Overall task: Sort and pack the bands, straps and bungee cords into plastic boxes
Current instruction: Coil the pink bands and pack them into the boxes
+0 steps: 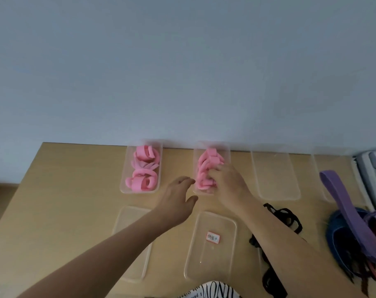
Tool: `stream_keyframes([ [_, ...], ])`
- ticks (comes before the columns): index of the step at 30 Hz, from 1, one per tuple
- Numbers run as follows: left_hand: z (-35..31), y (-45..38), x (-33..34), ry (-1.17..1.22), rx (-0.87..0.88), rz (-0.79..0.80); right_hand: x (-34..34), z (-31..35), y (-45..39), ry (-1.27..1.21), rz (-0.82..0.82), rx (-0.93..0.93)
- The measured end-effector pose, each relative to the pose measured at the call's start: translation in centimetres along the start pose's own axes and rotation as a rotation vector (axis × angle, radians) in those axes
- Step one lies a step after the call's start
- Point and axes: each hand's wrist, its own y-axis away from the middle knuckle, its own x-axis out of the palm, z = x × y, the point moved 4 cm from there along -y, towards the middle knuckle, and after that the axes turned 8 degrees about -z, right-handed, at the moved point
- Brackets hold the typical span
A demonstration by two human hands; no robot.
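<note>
While both bare arms are stretched over the wooden table (64,190), the right hand (227,181) is laid on the pile of pink bands (206,168) in the second clear plastic box (225,151) of the far row. Its fingers are curled down into the pile, and some bands seem to be pinched between them, though the exact hold is hidden by the hand itself. The left hand (178,196) is held just beside the left wall of this box, with fingers loosely spread and nothing gripped; whether the fingertips touch the box cannot be told.

More pink bands (144,168), rolled in loops, are kept in the first box (124,186), which stands at the left against the wall. Two further clear boxes (277,175) are seen to the right in the same row. In the near row, a transparent lid (210,254) with a small red-edged label (212,237) is lying flat, and another clear lid or box (131,222) is partly covered by the left forearm.

Black straps (285,218) are lying under and beside the right forearm. At the right edge, a purple band (346,209) is draped over a blue band (335,237) and a tangle of dark cords.
</note>
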Motion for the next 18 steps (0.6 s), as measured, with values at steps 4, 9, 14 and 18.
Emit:
stream_keyframes([
  [4, -0.1, -0.3, 0.2, 0.018, 0.000, -0.039, -0.8, -1.2, 0.2, -0.028, -0.075, 0.034],
  [9, -0.3, -0.7, -0.1, 0.048, 0.003, -0.106, -1.6, -1.5, 0.3, 0.005, -0.181, 0.052],
  [14, -0.6, -0.2, -0.7, 0.054, 0.027, -0.148, -2.1, -1.6, 1.7, 0.007, -0.258, 0.131],
  [18, -1.0, 1.4, -1.2, 0.078, 0.073, -0.161, -2.7, 0.0, 4.0, 0.008, -0.341, 0.166],
])
